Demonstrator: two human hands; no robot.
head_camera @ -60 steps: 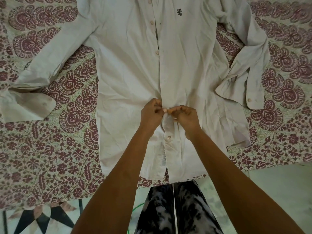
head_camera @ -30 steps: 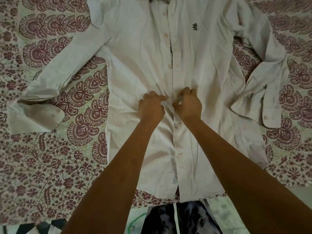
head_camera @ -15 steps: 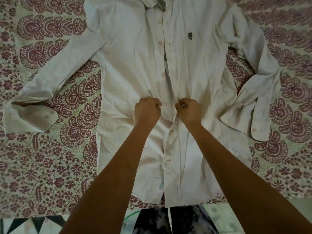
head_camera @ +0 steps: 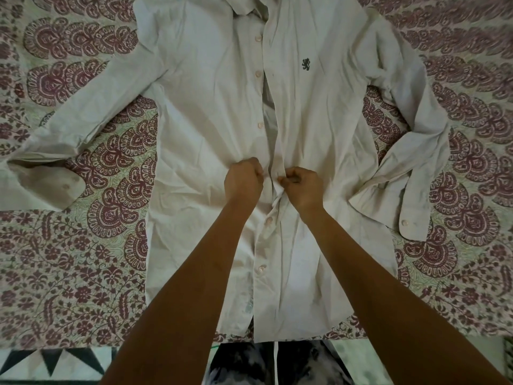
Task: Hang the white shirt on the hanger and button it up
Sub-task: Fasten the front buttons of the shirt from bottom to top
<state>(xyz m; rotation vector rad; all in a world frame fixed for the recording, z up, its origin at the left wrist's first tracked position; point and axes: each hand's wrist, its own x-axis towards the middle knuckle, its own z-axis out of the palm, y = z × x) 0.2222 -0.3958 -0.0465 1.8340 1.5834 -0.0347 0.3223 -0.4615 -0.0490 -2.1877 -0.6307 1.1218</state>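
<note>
White shirt (head_camera: pixel 208 107): where do you have it on the head view?

— From my console I see it spread front-up on a printed bedspread (head_camera: pixel 83 245), collar at the far edge of the frame, hem nearest the camera. Both sleeves lie out to the sides. The sleeve on the person's right (head_camera: pixel 410 168) is folded back on itself, with a cuff button (head_camera: pixel 404 223) showing.

— And the hands?

— Both sit at the middle of the front opening, close together but not touching. The left hand (head_camera: pixel 244 180) is curled into a fist with the button-side edge bunched in it. The right hand (head_camera: pixel 302 190) has thumb and fingers pinched on the other edge, holding up a small fold of it. I cannot tell whether a button is between them, because the fingers hide that spot.

— How much is fastened?

— Below the hands the two lower buttons (head_camera: pixel 268 220) sit on the overlapped front, and it looks closed there. Above the hands the edges stand apart, and three upper buttons (head_camera: pixel 257 73) lie bare on the panel at the person's left. A small dark lion logo (head_camera: pixel 305 65) is on the chest of the other panel.

— Anything else in frame?

— At the bottom edge, black-and-white patterned trousers (head_camera: pixel 249 365) show between the forearms, and a floor tile with black triangles (head_camera: pixel 55 359) lies just past the bedspread.
</note>
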